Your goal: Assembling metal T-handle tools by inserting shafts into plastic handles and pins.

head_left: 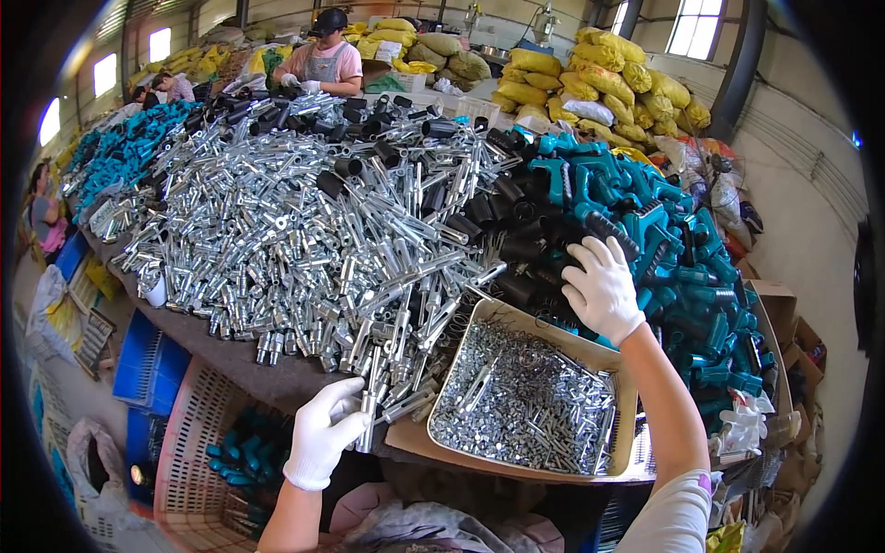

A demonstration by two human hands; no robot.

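Note:
My left hand (324, 431), in a white glove, is at the table's front edge with thumb and fingers closed round a shiny metal tube (368, 405) standing nearly upright. Behind it spreads a big heap of similar silver metal parts (277, 226). My right hand (601, 288), also gloved, reaches over the black cylindrical parts (524, 251) beside the teal plastic tool housings (687, 240). Its fingers are apart, near a black ribbed piece (610, 232); whether they touch it I cannot tell. Between my arms sits a beige tray (625, 433) of small screws, pins and springs.
A pink plastic basket (189, 442) with teal pieces stands low at left, near blue crates (152, 369). Across the table a person (327, 60) in white gloves works at the heap. Stacked yellow sacks (599, 78) rise behind. Cardboard boxes (784, 313) stand at right.

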